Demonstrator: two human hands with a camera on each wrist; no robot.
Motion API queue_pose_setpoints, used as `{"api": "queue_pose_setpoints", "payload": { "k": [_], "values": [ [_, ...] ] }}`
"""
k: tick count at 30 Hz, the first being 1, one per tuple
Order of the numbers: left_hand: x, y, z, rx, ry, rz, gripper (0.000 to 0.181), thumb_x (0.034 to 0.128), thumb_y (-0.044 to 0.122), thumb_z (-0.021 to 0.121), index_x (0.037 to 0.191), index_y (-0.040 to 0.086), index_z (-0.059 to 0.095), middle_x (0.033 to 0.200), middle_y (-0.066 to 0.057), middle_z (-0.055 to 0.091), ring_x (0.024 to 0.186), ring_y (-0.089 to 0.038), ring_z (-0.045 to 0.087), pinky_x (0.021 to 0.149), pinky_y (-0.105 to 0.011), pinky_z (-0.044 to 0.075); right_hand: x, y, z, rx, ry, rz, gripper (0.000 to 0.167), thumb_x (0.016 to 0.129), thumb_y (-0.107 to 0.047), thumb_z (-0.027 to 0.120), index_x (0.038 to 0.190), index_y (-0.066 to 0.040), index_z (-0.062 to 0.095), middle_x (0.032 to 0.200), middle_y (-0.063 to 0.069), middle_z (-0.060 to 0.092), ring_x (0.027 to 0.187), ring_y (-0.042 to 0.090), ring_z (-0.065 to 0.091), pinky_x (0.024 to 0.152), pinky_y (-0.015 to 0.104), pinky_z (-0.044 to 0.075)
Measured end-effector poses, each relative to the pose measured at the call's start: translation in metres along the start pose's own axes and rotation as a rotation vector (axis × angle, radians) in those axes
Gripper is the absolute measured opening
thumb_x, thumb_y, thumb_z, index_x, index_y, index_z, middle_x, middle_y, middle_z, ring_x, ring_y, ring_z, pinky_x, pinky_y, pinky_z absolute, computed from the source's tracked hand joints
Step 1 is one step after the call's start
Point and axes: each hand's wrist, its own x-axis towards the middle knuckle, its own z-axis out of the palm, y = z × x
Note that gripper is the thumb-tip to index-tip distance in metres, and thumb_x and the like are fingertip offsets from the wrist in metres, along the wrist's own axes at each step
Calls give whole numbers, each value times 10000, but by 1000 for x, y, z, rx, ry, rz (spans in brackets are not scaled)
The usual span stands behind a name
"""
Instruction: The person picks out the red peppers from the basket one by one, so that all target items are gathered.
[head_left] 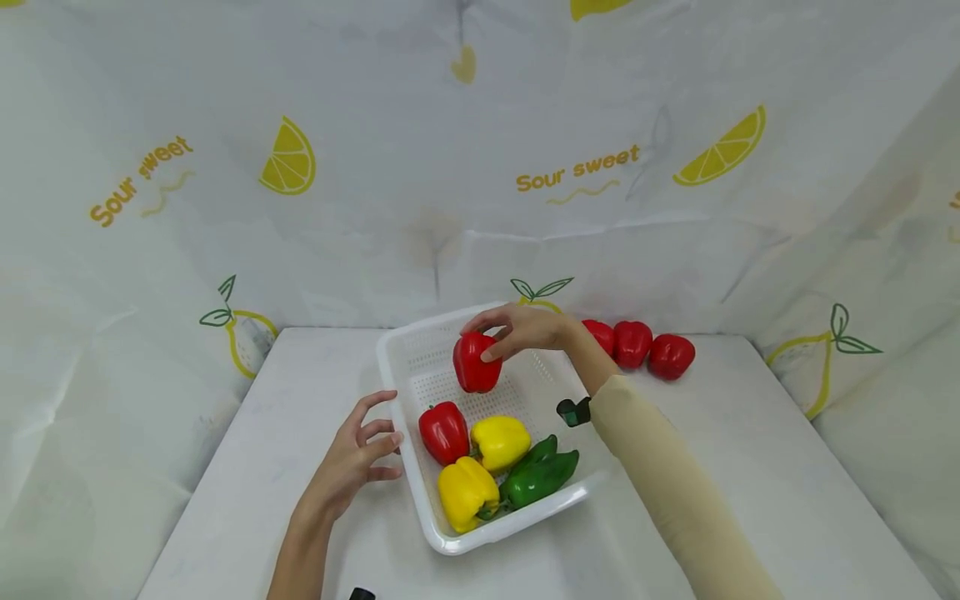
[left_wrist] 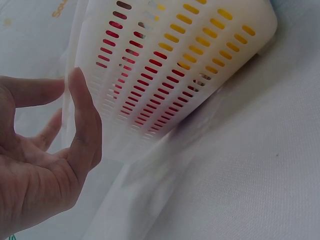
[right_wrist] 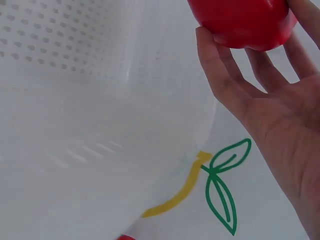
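A white perforated plastic basket (head_left: 525, 523) stands on the table. My left hand (head_left: 356, 458) is at its left side; the left wrist view shows the fingers and thumb (left_wrist: 82, 110) on either side of the basket's rim, pinching it. Over the basket's far part, my right hand (head_left: 525, 327) holds a red bell pepper (head_left: 477, 363) between thumb and fingers; it also shows in the right wrist view as a glossy red pepper (right_wrist: 245, 22). Inside the basket lie another red bell pepper (head_left: 444, 433), two yellow bell peppers (head_left: 501, 443) and green peppers (head_left: 542, 479).
Behind the right forearm, several red bell peppers (head_left: 632, 343) sit in a row at the table's back right. A white lemon-print sheet (head_left: 420, 183) hangs behind the white table (head_left: 750, 467). A small black object (head_left: 362, 593) lies at the near edge of the view.
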Motion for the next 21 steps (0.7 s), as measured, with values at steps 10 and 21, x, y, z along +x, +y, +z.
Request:
{"api": "queue_pose_setpoints", "payload": {
  "k": [10,21],
  "values": [
    [0,0,1,8,-8,16,693,996,147,727,1599,291,417,1232,-154,666,971,-224,711,773,-392,706,-42,-1,-27,18,129,-100,582,934,-197,800,1483,-210,607,1506,85,626,1401,362,574,1090,615,602],
    [-1,-1,2,12,15,5,690,993,125,717,1593,308,430,1218,-141,653,947,-227,709,762,-396,706,-88,8,-45,-42,308,-138,566,957,-252,792,1495,-260,614,1516,38,632,1491,361,513,1074,517,623]
  ]
}}
